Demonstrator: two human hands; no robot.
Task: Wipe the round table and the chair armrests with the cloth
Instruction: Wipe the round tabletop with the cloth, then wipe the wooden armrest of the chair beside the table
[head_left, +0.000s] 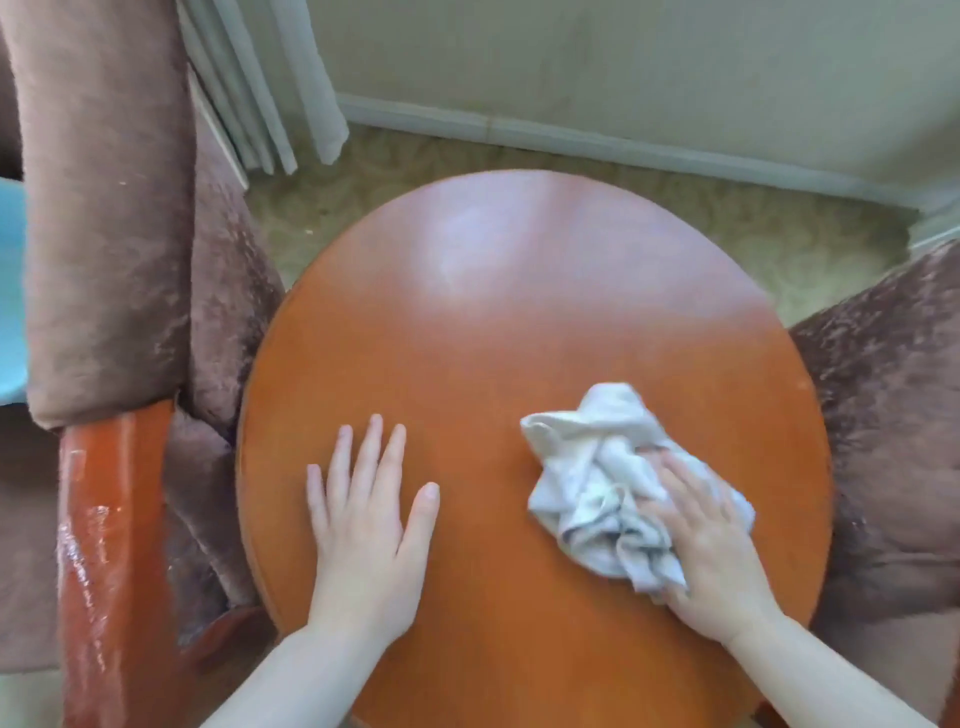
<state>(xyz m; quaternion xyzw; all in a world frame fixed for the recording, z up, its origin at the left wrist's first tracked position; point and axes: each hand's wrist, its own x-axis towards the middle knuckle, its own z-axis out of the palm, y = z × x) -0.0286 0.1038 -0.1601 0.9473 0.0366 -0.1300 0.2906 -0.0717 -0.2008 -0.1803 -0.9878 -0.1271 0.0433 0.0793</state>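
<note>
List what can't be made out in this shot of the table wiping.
- Right hand fingers: blurred in the head view, tips buried in the cloth.
- Round table: near rim cut off by the bottom edge; base hidden under its top.
- Right chair: armrest out of view.
- Left armrest: lower end cut off.

Glossy orange-brown round table (467, 322) fills the middle, its far half catching pale glare. A crumpled off-white cloth (602, 483) sits bunched on its near right part. Shiny orange wooden armrest (104, 545) runs just left of the table.
</note>
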